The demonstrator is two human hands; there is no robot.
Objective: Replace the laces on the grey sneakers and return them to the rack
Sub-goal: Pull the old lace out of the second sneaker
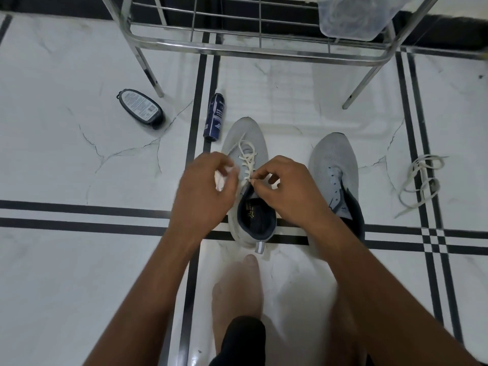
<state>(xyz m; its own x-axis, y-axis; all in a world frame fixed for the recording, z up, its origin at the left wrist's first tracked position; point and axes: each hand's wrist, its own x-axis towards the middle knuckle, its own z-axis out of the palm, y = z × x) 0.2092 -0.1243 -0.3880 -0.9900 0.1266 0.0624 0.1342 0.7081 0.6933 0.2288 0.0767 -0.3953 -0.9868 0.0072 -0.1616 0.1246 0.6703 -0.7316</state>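
Pinching the white lace [247, 159] at mid-frame, the right hand [287, 188] sat nearer the top eyelets than the left hand [203, 186], which gripped the other end, the sneaker [248, 180] pointing toward the rack [264, 46] above.

Both bare forearms reach forward and converge, wrists bent slightly inward. The left hand [203, 188] has its fingers curled, closed on something white, knuckles up. The right hand [287, 191] sits just beside it, thumb and forefinger pinched together at their tips and the other fingers curled. A bare foot [237, 289] points forward between the arms.
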